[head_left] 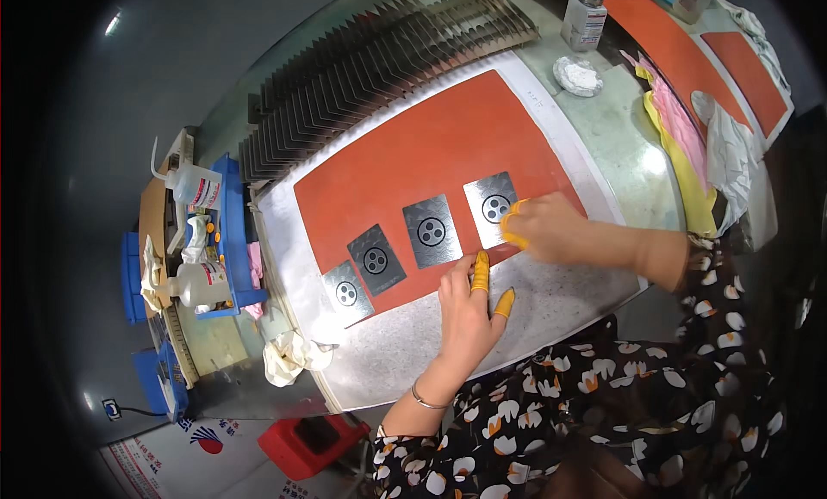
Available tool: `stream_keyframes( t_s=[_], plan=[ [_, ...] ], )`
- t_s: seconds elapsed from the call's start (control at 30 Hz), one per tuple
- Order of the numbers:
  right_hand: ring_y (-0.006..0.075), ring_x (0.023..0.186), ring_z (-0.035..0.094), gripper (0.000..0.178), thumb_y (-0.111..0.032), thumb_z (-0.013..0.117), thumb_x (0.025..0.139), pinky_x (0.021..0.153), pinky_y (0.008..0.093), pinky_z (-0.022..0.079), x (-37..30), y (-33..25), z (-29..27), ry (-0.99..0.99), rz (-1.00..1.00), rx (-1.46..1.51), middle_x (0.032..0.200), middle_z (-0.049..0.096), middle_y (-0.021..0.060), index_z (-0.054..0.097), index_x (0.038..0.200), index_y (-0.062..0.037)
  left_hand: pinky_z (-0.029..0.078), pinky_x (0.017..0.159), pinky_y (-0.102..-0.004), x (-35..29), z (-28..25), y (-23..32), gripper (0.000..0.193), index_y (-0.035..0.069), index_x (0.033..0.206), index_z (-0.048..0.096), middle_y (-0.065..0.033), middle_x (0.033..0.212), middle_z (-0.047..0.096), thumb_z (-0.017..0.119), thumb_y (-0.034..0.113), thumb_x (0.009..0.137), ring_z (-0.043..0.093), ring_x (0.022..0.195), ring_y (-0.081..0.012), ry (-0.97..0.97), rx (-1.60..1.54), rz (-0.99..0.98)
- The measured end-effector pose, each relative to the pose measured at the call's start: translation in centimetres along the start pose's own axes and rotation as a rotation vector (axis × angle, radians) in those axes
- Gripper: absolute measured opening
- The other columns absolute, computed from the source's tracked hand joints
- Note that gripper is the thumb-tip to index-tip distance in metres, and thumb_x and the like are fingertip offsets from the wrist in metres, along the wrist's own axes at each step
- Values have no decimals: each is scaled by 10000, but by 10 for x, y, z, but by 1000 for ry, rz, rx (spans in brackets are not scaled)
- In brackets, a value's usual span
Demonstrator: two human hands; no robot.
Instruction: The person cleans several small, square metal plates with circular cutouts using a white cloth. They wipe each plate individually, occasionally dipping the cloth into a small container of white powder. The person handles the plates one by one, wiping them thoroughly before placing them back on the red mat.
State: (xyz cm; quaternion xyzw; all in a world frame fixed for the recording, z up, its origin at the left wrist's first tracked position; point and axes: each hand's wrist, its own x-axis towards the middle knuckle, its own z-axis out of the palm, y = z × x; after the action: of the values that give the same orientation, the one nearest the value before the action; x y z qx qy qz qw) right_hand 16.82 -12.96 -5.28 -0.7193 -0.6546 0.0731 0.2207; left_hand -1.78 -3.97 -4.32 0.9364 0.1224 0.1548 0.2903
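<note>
Four-sided metal plates lie in a row on an orange-red mat, each with a black ring around three dark discs. My right hand (556, 229) is closed at the right edge of the rightmost metal plate (488, 198), its yellow-covered fingertips on that edge. Left of it lie a grey plate (422, 215), a darker plate (383, 245) and a pale plate (355, 308) overlapping the mat's near edge. My left hand (469, 309) rests at the near edge of the mat (413, 146), fingers spread, holding nothing. Yellow covers sit on its thumb and one finger.
A rack of upright thin plates (370, 64) spans the table's far side. At left, a blue tray (250, 279) holds squeeze bottles (196, 187). A crumpled cloth (291, 358) lies nearer. A white bottle (584, 21) and a dish of white material (577, 75) stand far right.
</note>
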Motion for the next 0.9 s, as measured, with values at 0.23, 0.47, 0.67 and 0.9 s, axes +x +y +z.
stream_keyframes(
  t_s=[0.23, 0.47, 0.67, 0.9],
  plan=[
    [265, 666, 609, 77, -97, 583, 715, 525, 391, 461, -1, 5, -5, 44, -19, -29, 712, 592, 89, 599, 772, -47, 365, 824, -405, 1, 3, 3, 602, -98, 1184, 466, -184, 1178, 410, 720, 138, 692, 413, 936, -313, -6, 8, -23],
    [263, 687, 616, 108, -108, 587, 710, 551, 377, 485, 21, 12, -5, -44, -43, -10, 751, 597, 100, 595, 794, -41, 361, 823, -408, 5, 4, 6, 613, -91, 1189, 468, -174, 1189, 396, 721, 174, 697, 407, 956, -319, -68, 97, -37],
    [256, 588, 595, 53, -83, 568, 691, 519, 383, 478, 50, 12, -1, -37, -119, 12, 673, 575, 96, 576, 732, -49, 354, 832, -410, 5, 5, 2, 646, -84, 1200, 466, -180, 1205, 389, 737, 188, 680, 406, 970, -319, -92, 113, -40],
    [267, 594, 600, 74, -107, 591, 656, 515, 388, 470, 54, 14, -8, -95, -136, -31, 639, 576, 101, 570, 690, -44, 348, 841, -411, 3, 8, 2, 669, -83, 1209, 464, -179, 1208, 397, 744, 198, 670, 408, 989, -313, -102, 101, -63]
  ],
)
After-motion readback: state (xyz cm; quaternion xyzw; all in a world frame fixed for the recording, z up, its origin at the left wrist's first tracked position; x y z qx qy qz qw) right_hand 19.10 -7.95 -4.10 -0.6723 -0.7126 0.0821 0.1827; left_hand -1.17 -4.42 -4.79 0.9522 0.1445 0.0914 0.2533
